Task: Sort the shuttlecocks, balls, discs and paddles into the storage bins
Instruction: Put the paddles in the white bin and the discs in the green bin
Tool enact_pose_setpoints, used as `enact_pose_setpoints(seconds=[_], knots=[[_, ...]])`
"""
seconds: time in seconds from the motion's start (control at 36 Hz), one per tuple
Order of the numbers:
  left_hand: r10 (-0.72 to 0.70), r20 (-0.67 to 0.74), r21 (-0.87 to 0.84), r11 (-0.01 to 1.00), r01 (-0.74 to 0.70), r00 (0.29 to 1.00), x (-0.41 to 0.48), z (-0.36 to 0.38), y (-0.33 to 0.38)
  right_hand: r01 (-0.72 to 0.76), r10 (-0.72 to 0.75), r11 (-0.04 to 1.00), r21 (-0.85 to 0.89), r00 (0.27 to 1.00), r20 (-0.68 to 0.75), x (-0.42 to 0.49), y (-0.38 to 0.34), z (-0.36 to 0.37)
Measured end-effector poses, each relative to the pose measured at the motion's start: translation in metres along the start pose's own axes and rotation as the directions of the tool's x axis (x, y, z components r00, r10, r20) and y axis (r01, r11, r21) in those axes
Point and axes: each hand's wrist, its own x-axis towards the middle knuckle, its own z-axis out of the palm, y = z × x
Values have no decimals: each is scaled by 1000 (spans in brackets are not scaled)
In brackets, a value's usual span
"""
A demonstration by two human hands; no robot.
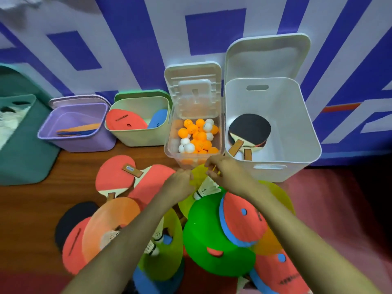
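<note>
Heaped discs fill the foreground, a green disc [212, 236] uppermost with a red, blue-edged disc [241, 221] lying on it and an orange disc [110, 221] to the left. A shuttlecock [206, 187] lies on its side on the pile between the two wrists. Both arms reach over the heap to a yellow disc [197, 177] at its far edge. The right hand [220, 168] has its fingers curled and pinches that disc's rim. The left hand [180, 181] is bunched against its other side, but I cannot tell whether it grips. Two red paddles [115, 177] rest on the floor to the left. Beyond stand a clear bin [220, 132] of orange and white balls [195, 136], a white bin [273, 98] holding paddles, a pale green bin [140, 136] with discs and a purple bin [78, 143] with discs.
</note>
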Motion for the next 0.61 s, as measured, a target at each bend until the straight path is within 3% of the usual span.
enact_pose_setpoints(seconds=[0.11, 0.19, 0.33, 0.47, 0.61], knots=[[-96, 25, 13, 995, 96, 995, -5, 12, -23, -202, 247, 954, -222, 948, 199, 12, 7, 43], [-125, -10, -29, 992, 125, 992, -16, 16, -41, -294, 348, 928, -226, 904, 250, 16, 4, 61], [-144, -40, -91, 986, 140, 989, -37, 14, -79, -277, 306, 945, -176, 938, 163, 18, -13, 71], [-93, 161, -100, 989, 110, 983, -47, 14, -109, -207, 216, 969, -135, 975, 59, 22, -44, 63], [-67, 228, -115, 989, 95, 971, -52, 22, -118, -146, 145, 980, -136, 989, -13, 30, -76, 58]])
